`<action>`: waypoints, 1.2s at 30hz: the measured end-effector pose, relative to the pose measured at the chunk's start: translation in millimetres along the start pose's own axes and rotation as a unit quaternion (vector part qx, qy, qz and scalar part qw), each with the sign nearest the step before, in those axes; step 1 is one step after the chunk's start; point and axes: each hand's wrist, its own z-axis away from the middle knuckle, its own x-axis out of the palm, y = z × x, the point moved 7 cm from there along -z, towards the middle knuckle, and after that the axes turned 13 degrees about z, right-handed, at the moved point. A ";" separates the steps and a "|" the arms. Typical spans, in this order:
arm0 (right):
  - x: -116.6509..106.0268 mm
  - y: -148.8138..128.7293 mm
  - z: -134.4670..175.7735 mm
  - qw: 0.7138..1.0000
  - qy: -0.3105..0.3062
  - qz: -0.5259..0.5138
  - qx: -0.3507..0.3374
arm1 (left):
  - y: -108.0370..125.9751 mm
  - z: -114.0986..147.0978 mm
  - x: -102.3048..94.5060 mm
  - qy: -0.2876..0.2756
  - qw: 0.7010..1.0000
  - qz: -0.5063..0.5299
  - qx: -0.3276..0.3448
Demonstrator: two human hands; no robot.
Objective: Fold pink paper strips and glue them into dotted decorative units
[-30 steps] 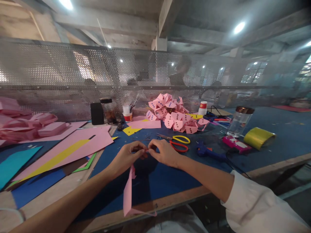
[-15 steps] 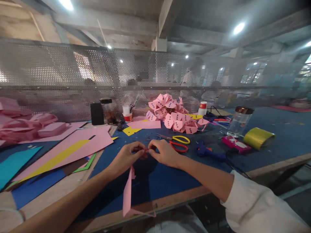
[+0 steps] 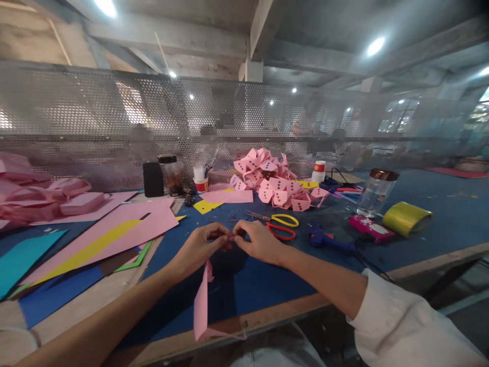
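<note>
A folded pink paper strip [image 3: 201, 308] hangs below my left hand [image 3: 200, 244], its lower end over the table's front edge. The fingers of that hand are closed in a pinch on the strip's upper part. My right hand [image 3: 260, 239] meets it fingertip to fingertip, also pinching. Between the fingertips a small bit of pink paper shows; the rest is hidden by the fingers. Just beyond the right hand lie scissors [image 3: 282, 228] with red and yellow handles. To its right rests a blue glue gun [image 3: 328, 239] with a cord.
Behind the scissors is a heap of dotted pink paper pieces [image 3: 263, 171]. Coloured sheets [image 3: 103, 244] and a pink paper pile [image 3: 34, 193] cover the left side. A bottle [image 3: 374, 193], a magenta box [image 3: 370, 228] and a yellow roll [image 3: 407, 218] stand right. A perforated screen [image 3: 114, 117] closes the back.
Both hands keep the same place and pinch. The hanging end of the pink strip has swung very slightly to the right.
</note>
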 end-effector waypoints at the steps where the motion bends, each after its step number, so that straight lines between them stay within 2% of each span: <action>1: 0.3 0.2 0.0 1.000 -0.001 0.001 0.000 | 0.0 0.0 0.0 0.000 1.000 0.000 0.000; 27: -0.6 -3.0 -0.8 0.999 0.000 0.025 -0.025 | -0.1 0.2 1.7 -0.005 1.000 0.005 -0.006; 36: -1.0 -1.1 -0.5 1.000 0.002 0.019 -0.014 | 0.0 0.4 0.3 -0.004 1.000 0.002 -0.009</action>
